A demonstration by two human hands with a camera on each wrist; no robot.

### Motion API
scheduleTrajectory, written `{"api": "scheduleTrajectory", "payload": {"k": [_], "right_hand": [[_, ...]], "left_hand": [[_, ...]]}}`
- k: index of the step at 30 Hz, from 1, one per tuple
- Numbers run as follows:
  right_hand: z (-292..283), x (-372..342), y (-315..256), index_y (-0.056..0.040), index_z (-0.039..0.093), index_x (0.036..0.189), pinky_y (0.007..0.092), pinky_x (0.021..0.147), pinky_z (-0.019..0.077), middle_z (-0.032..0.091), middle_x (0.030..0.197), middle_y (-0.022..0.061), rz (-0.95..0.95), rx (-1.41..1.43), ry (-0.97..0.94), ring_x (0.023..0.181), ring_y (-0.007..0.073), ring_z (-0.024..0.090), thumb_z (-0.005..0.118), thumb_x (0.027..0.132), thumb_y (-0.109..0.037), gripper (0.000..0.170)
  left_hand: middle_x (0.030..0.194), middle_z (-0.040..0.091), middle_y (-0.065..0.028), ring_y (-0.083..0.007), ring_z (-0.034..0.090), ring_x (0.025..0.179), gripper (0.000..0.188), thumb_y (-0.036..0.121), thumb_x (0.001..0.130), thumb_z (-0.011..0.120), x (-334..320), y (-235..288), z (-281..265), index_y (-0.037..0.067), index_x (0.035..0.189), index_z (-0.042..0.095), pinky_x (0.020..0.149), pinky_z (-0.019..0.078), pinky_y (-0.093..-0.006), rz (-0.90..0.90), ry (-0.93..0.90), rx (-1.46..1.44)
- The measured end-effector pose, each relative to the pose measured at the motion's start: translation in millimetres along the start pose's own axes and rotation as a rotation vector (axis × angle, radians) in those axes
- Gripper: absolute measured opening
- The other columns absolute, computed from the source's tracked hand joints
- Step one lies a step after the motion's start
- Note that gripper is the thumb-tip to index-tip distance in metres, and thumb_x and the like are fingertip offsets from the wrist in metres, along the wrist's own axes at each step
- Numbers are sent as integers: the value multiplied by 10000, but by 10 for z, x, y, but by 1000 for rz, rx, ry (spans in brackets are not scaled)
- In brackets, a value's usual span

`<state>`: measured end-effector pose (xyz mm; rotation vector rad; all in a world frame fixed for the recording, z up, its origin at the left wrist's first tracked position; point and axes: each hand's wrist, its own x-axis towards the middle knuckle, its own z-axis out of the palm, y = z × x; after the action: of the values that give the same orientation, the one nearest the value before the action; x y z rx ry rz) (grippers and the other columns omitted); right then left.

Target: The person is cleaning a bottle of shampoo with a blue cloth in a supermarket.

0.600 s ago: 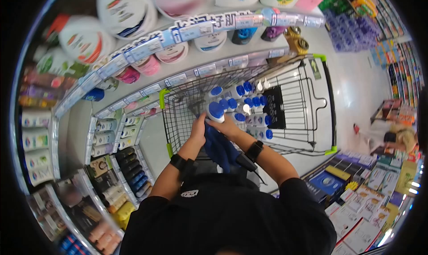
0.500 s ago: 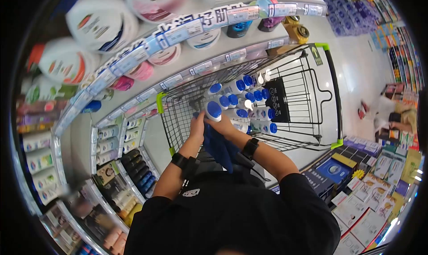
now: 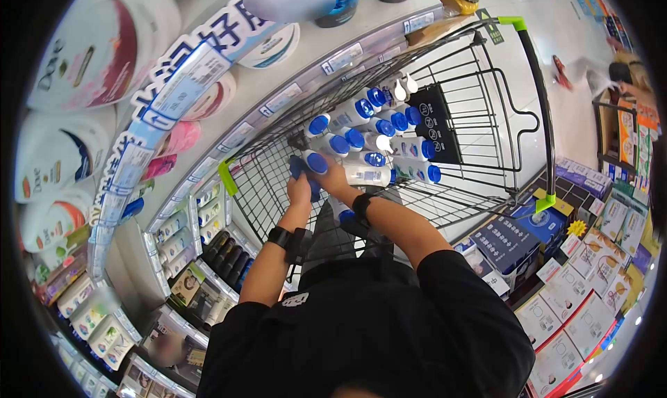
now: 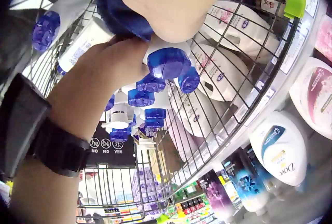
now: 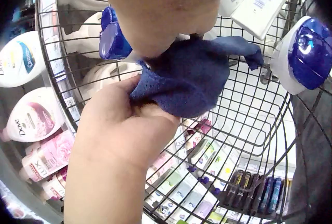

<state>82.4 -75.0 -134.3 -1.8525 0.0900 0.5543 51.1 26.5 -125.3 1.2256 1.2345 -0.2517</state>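
In the head view both hands meet over the shopping cart (image 3: 240,193). My right hand (image 3: 335,179) grips a white bottle with a blue cap (image 3: 316,163), cap end toward the head camera. Fingers of my left hand (image 3: 299,191) hold a dark blue cloth (image 5: 192,79), bunched against the bottle; the right wrist view shows it draped over those fingers. Much of the bottle's body is hidden by the hands and cloth. Just beyond stand several white bottles with blue caps (image 3: 339,145), and others lie on their sides. White pump tops (image 3: 399,88) rise among them.
A shelf of Dove bottles (image 3: 83,50) runs along the cart's left side, its price-label rail (image 3: 184,85) close by. Stacked boxes (image 3: 500,248) stand to the right. Another person (image 3: 629,78) is at the far right. A bottle (image 5: 306,53) lies near my body.
Both hands, with the bottle and cloth, have shifted left and forward in the head view. The cloth, which hung toward my body, is now gathered up by the bottle. The head view has swung.
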Motion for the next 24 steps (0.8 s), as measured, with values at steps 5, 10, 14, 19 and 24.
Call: {"api": "scheduleTrajectory", "payload": {"k": [5,10,14,19,24], "right_hand": [[122,189,218,-93,465,1237,359,895,420,571,1123,146,-13,41,25,1038,288,551,717,679,-182,619],[61,296,177,-105,469,1223,369,880,427,592,1072,157,-47,-15,11,1020,309,557,691,681,-158,588],[38,323,121,-103,467,1215,394,863,432,595,1055,175,25,-76,-32,993,344,562,681,691,-175,570],[0,295,171,-37,457,1192,416,834,440,594,1013,216,10,-239,-65,950,379,563,651,723,-198,532],[-197,205,258,-28,469,1148,430,797,454,609,934,219,59,-273,-200,909,377,578,611,753,-259,479]], "left_hand": [[1057,569,-102,-189,579,896,302,161,902,455,167,10,89,-14,1146,493,734,474,-312,-44,21,85],[1051,575,-107,-200,584,905,309,169,901,459,119,47,140,-17,1147,487,766,464,-321,24,-27,-20],[1053,574,-119,-209,588,917,315,170,902,457,119,114,187,-25,1148,476,780,462,-327,-8,12,49],[1048,579,-118,-218,595,896,317,175,897,461,139,60,213,-19,1147,481,756,474,-333,-3,14,-5],[922,621,-108,-212,602,797,287,197,865,477,274,-218,160,1,1058,562,695,469,-328,81,42,90]]}}
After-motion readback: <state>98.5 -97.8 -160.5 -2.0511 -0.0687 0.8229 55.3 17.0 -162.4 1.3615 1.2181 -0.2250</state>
